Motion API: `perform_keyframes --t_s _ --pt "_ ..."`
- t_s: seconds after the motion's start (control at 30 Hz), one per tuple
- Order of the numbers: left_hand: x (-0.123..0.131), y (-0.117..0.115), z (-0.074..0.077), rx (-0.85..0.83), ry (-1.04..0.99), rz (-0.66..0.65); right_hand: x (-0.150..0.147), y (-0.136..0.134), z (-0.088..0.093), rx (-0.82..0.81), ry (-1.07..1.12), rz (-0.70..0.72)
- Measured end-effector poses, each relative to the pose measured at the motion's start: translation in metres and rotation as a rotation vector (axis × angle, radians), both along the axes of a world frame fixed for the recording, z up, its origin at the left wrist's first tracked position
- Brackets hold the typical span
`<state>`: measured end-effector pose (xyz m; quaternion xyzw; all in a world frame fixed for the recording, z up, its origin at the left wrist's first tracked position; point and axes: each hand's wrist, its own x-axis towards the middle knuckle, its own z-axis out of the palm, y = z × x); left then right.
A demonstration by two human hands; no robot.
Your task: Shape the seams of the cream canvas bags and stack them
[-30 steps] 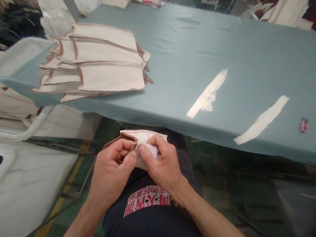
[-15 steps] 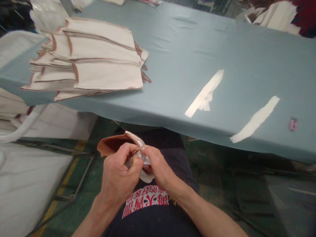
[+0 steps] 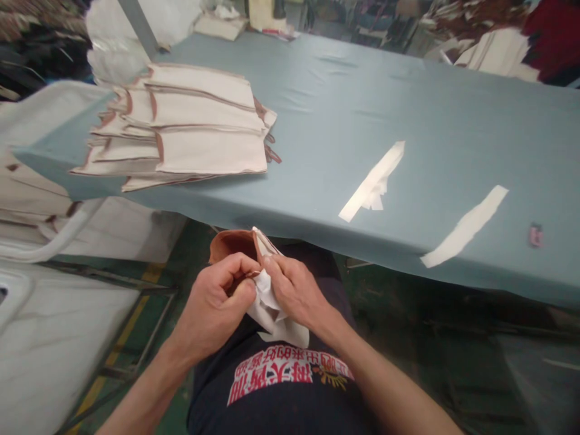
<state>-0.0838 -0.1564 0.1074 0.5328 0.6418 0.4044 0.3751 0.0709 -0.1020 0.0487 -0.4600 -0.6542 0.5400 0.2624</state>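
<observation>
Over my lap, a cloth bag with a brown inside and a cream outside is held between both hands. My left hand is closed, its thumb and forefinger pinching the bag's edge. Close beside it, my right hand grips the cream side with bent fingers. Crumpled white cloth bunches out between the hands, and a cream flap hangs below them. The fingertips partly hide the spot where they pinch.
A blue-green covered table stands ahead. On it lie a stack of cream bags with brown trim, two pale strips and a small pink object. White bins stand left. A person's dark red sleeve shows far right.
My view has tilted up, so the table sits lower. My left hand has drawn slightly away from the right, and more white cloth shows between and below them.
</observation>
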Motion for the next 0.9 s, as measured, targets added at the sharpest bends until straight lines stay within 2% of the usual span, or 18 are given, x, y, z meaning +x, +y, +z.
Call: perform_keyframes --t_s 0.1,0.17,0.23,0.33,0.4,0.5,0.6,0.7,0.9 --pt "-0.013 0.002 0.015 -0.017 -0.019 -0.099 0.017 0.006 0.019 0.132 -0.029 -0.059" --pt "-0.017 0.005 0.027 -0.005 -0.006 -0.169 0.026 0.011 0.041 0.327 0.040 -0.077" --pt "-0.017 0.009 0.040 0.028 0.028 -0.229 0.030 0.016 0.066 0.562 0.136 0.037" --pt "-0.014 0.012 0.057 0.082 0.082 -0.283 0.031 0.027 0.094 0.737 0.140 0.291" --pt "-0.012 0.011 0.064 0.095 0.126 -0.294 0.031 0.036 0.101 0.803 0.072 0.385" --pt "-0.014 0.004 0.067 0.105 0.243 -0.296 0.031 0.044 0.098 0.867 0.039 0.502" --pt "-0.017 -0.003 0.062 0.181 0.363 -0.314 0.031 0.045 0.091 0.784 0.054 0.598" --pt "-0.018 -0.006 0.053 0.317 0.470 -0.310 0.029 0.043 0.086 0.607 0.116 0.608" --pt "-0.018 0.000 0.022 0.713 0.497 -0.393 0.028 0.042 0.077 0.010 0.327 0.605"
